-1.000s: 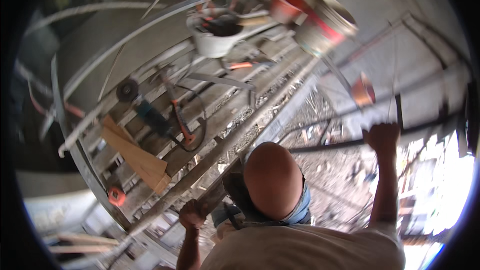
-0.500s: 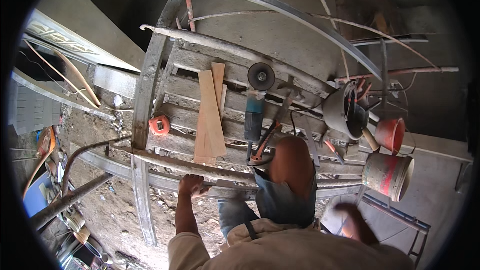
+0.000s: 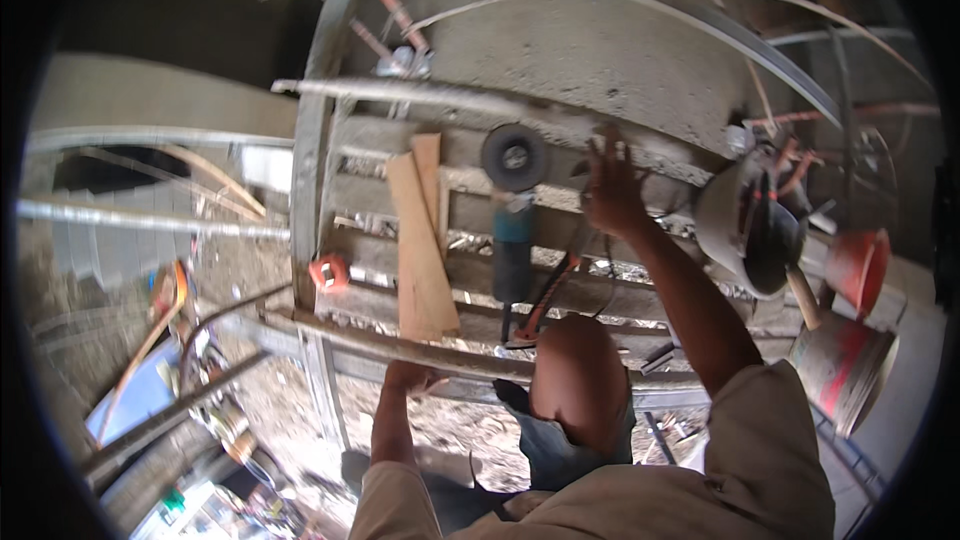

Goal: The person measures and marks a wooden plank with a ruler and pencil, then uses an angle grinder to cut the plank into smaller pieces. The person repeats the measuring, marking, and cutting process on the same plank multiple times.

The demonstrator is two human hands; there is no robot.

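Note:
My left hand point(image 3: 408, 377) is closed around the front rail point(image 3: 350, 332) of the slatted platform. Above the slats, my right hand point(image 3: 612, 190) reaches forward with its fingers spread; no object shows in it. Left of it lies an angle grinder point(image 3: 512, 250) with a teal and black body and a dark disc. A tool with an orange and black handle point(image 3: 550, 292) lies beside the grinder, its far end partly hidden near my right hand. Farther left are two thin wooden boards point(image 3: 420, 255), one overlapping the other, and a red tape measure point(image 3: 328, 272).
A dark bucket point(image 3: 728, 220) with tools inside stands at the right, near a red container point(image 3: 858, 265) and a dirty white pail point(image 3: 845, 365) with a red band. A curved metal bar point(image 3: 640, 5) crosses the far side. My bent knee point(image 3: 575, 370) is at the platform's front.
My right hand has swung from the lower right, near the pail, up and forward over the slats. My left hand stays on the rail. The view has shifted and blurred a little.

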